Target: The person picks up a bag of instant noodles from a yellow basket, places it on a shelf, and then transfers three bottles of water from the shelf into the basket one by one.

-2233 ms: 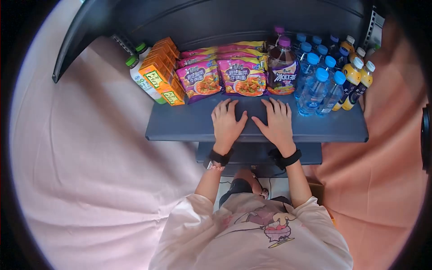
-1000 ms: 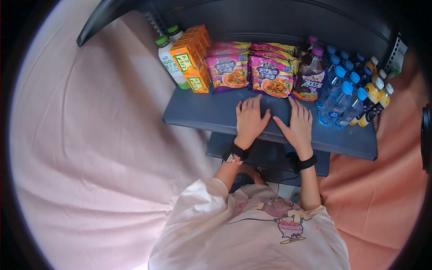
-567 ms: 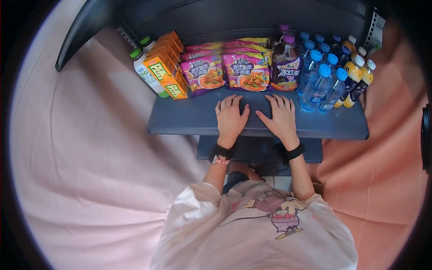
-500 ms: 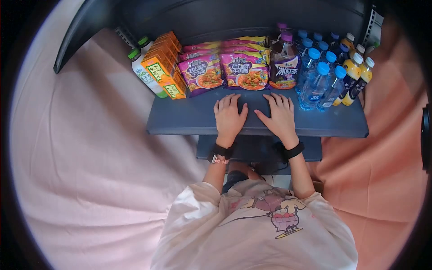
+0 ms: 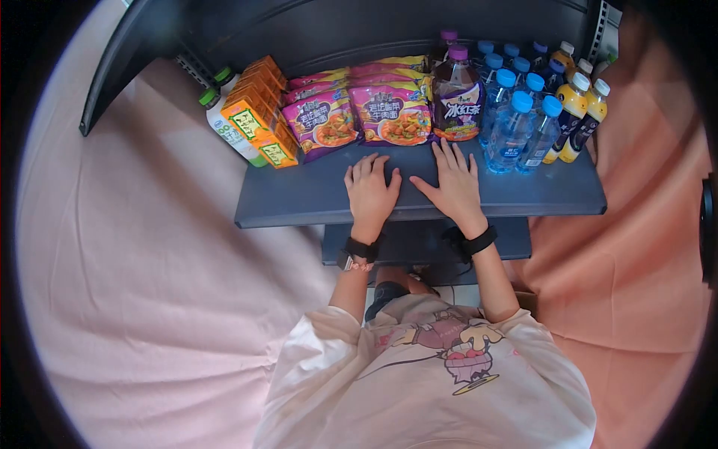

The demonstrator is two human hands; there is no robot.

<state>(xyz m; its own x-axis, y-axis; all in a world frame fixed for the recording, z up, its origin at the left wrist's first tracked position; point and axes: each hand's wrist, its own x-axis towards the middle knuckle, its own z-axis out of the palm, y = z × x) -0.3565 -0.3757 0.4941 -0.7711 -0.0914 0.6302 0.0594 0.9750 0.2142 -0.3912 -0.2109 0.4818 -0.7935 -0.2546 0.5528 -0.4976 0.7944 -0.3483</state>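
Right hand near front purple-capped bottle, seemingly containing dark drink.

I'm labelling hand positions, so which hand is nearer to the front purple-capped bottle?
The right hand: its fingers are just in front of the front purple-capped bottle. The left hand is farther off, to the left, in front of the noodle packets.

A dark shelf carries noodle packets, orange cartons, and upright drink bottles.
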